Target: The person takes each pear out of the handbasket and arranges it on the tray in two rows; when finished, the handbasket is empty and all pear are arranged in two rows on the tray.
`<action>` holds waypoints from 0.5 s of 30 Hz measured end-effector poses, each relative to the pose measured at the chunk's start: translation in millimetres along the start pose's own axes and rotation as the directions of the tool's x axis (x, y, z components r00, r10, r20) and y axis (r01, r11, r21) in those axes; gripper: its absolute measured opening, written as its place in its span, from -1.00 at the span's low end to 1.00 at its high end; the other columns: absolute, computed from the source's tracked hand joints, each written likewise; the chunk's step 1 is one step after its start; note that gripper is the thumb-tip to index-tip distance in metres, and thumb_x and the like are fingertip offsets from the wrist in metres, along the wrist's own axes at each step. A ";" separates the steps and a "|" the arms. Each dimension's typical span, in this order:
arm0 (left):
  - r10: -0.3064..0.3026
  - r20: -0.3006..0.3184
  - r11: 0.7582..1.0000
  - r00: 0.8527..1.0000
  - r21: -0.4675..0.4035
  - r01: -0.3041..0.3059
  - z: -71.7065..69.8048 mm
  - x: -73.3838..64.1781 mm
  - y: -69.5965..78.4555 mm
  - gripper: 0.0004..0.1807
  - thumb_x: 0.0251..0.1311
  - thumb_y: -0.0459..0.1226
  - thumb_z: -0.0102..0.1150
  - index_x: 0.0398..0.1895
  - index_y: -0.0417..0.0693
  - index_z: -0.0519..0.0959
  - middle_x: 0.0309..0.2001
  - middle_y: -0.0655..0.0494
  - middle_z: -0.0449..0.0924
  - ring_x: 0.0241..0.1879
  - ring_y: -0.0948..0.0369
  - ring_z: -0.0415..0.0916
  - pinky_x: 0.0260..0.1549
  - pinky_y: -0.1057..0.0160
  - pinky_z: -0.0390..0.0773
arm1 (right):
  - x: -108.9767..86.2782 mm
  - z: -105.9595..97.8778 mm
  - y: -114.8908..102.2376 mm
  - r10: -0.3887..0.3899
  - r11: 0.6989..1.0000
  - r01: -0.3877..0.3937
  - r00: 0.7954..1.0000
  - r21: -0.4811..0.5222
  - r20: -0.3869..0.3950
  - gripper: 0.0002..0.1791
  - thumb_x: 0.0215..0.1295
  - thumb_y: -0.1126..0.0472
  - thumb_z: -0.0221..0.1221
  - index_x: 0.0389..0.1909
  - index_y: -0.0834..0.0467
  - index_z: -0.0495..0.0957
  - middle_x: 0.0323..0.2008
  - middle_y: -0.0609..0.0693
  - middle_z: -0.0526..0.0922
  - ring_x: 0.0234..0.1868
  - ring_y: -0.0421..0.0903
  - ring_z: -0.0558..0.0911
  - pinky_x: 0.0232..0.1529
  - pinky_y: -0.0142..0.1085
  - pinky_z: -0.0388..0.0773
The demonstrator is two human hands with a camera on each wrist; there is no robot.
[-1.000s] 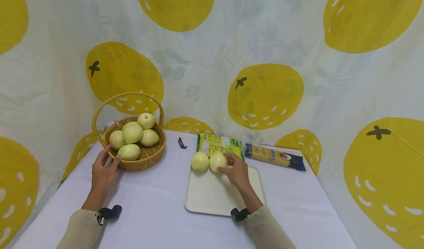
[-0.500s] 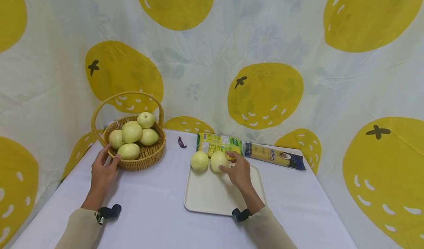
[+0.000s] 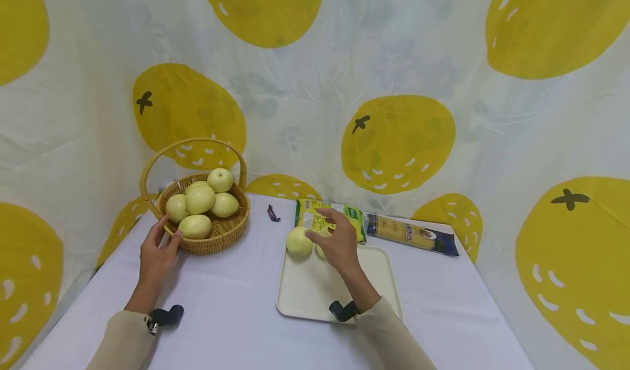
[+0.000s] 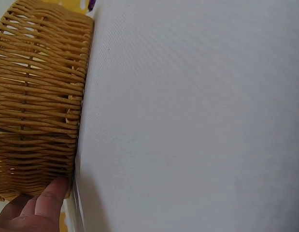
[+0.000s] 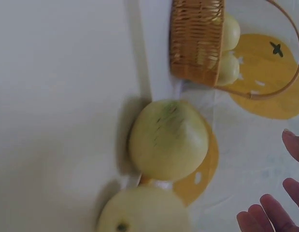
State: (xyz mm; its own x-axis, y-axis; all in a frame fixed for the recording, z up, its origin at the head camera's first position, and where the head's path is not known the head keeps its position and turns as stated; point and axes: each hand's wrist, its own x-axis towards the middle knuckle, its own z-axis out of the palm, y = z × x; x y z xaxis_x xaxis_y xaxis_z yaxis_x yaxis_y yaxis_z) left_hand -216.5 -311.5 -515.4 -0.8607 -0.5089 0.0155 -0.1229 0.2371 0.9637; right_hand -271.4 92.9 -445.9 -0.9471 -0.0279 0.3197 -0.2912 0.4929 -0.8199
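Note:
My left hand (image 3: 158, 252) holds the near left rim of a handled wicker basket (image 3: 216, 243), and its fingers lie against the woven wall in the left wrist view. Several pale yellow-green melons (image 3: 200, 199) are heaped inside. On the far end of a cream tray (image 3: 315, 296), two more melons sit side by side: the left one (image 3: 299, 241) shows fully, the right one (image 3: 321, 248) is partly covered by my right hand (image 3: 340, 245). That hand hovers over them with thumb and fingers spread and nothing between them. The right wrist view shows its fingertips apart from the nearest melon (image 5: 168, 140).
Behind the tray lies a green and yellow packet (image 3: 351, 212), with a long pasta packet (image 3: 412, 233) to its right. A small purple wrapped candy (image 3: 273, 213) rests between basket and packets. A fruit-printed curtain (image 3: 295, 113) stands along the back of the white-covered table.
My right hand has let go of the right-hand melon and moved up and left above it. My left hand stays at the basket. The head view has shifted slightly.

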 end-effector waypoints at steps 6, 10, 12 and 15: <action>-0.003 -0.002 1.000 1.000 0.015 0.003 0.6 0.1 -0.7 -0.29 0.62 -0.06 0.01 0.74 0.29 0.07 0.76 0.10 -0.19 0.74 -0.01 -0.15 0.60 -0.17 0.26 | 4.7 24.9 -31.2 -0.047 0.995 0.042 0.998 0.094 0.048 -0.34 0.09 0.15 0.62 0.26 -0.01 0.67 0.27 -0.03 0.67 0.21 0.09 0.66 0.28 0.05 0.72; -0.008 0.000 1.000 1.000 0.024 0.008 1.6 0.9 -0.9 -0.29 0.63 -0.06 0.00 0.74 0.29 0.06 0.77 0.10 -0.19 0.74 -0.02 -0.16 0.60 -0.18 0.25 | 7.2 42.5 -50.3 -0.085 0.990 0.075 0.993 0.123 0.084 -0.34 0.11 0.10 0.61 0.28 -0.01 0.66 0.28 -0.07 0.67 0.22 0.01 0.67 0.27 -0.06 0.73; -0.008 0.004 1.000 1.000 0.024 0.008 1.7 0.6 -0.5 -0.29 0.63 -0.06 0.00 0.74 0.29 0.06 0.77 0.10 -0.20 0.74 -0.02 -0.16 0.60 -0.18 0.25 | 8.3 51.2 -59.0 -0.097 0.987 0.082 0.990 0.136 0.105 -0.34 0.12 0.08 0.61 0.28 -0.01 0.65 0.26 -0.09 0.67 0.22 -0.01 0.67 0.27 -0.12 0.73; -0.007 0.008 1.000 1.000 0.021 0.007 1.3 0.2 0.1 -0.29 0.63 -0.06 0.00 0.74 0.29 0.05 0.77 0.11 -0.20 0.74 -0.01 -0.17 0.60 -0.18 0.25 | 8.9 64.0 -71.0 -0.109 0.982 0.085 0.985 0.169 0.136 -0.34 0.13 0.08 0.61 0.28 -0.03 0.65 0.23 -0.09 0.68 0.19 -0.05 0.68 0.25 -0.17 0.73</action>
State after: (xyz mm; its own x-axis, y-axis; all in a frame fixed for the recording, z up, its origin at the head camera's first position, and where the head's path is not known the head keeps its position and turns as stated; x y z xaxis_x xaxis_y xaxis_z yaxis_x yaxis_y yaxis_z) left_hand -217.3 -310.5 -515.6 -0.8635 -0.5042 0.0063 -0.1394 0.2505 0.9580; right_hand -267.7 1.9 -415.2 -0.9193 -0.1995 0.3393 -0.3894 0.3349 -0.8580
